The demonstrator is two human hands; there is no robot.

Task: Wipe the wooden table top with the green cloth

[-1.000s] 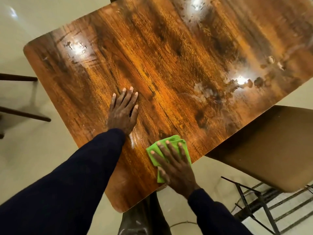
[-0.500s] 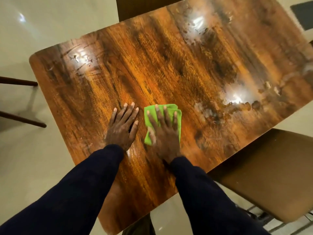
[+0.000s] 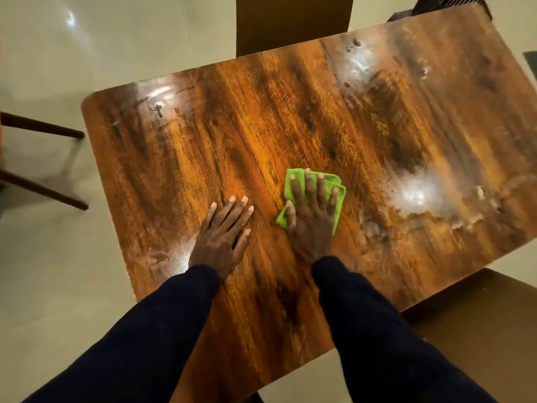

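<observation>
While both dark sleeves are reaching in from the bottom of the view, the right hand (image 3: 312,216) is lying flat on the green cloth (image 3: 334,187), fingers spread and pressing it down against the wooden counter (image 3: 290,117). That cloth is sitting near the middle of the counter, bunched under the palm, with its edges showing beyond the fingertips and beside the thumb. The left hand (image 3: 222,231) is resting palm down on the bare wood just beside the cloth, fingers extended and slightly fanned, gripping nothing. The two hands are lying close together but apart, with a strip of wood grain showing between them. Pale, cloudy smears are catching the light on the counter to the right of the cloth and toward the far right corner, and a glossy patch is shining near the far left corner. A brown chair seat (image 3: 479,330) is sitting at the near right edge of the counter, and another chair (image 3: 290,21) is standing at the far side.
</observation>
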